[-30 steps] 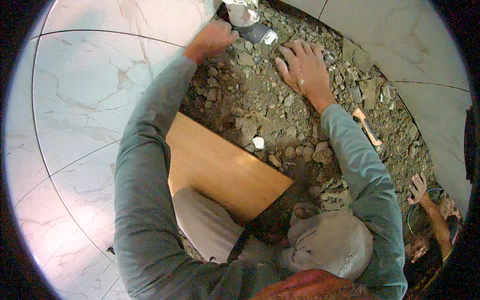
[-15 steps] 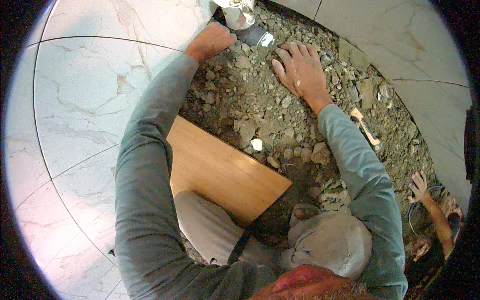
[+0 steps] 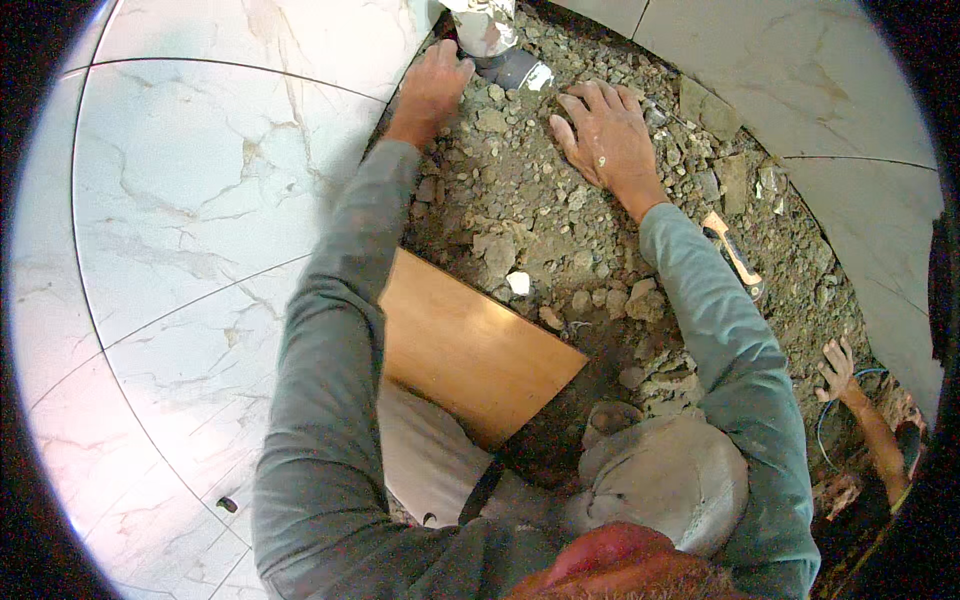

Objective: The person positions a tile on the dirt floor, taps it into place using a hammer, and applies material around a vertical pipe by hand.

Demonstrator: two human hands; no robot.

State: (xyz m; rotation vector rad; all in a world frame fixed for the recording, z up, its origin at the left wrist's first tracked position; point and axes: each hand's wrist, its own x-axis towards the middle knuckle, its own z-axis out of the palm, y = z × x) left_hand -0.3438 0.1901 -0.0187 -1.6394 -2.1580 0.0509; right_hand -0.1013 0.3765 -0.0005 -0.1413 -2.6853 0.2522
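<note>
While the right hand (image 3: 606, 142) lies spread on the rubble (image 3: 510, 190) at upper centre, seemingly as a prop and gripping nothing visible, the left hand (image 3: 434, 88) curls beside the dark pipe fitting (image 3: 510, 68) near the top; its fingertips are partly hidden, so I cannot tell what, if anything, it holds; the pale cylinder (image 3: 486, 32) is cut off above.

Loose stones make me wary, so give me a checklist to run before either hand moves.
1. Left hand holding the dark pipe piece: cannot tell; it is curled close beside it.
2. Right hand open: ok, fingers spread, palm down.
3. Rubble even: not ok, lumpy with loose stones.
4. Orange-and-black tool clear of both hands: ok, beside the right forearm.
5. Co-worker's hand clear: ok, far right.
</note>
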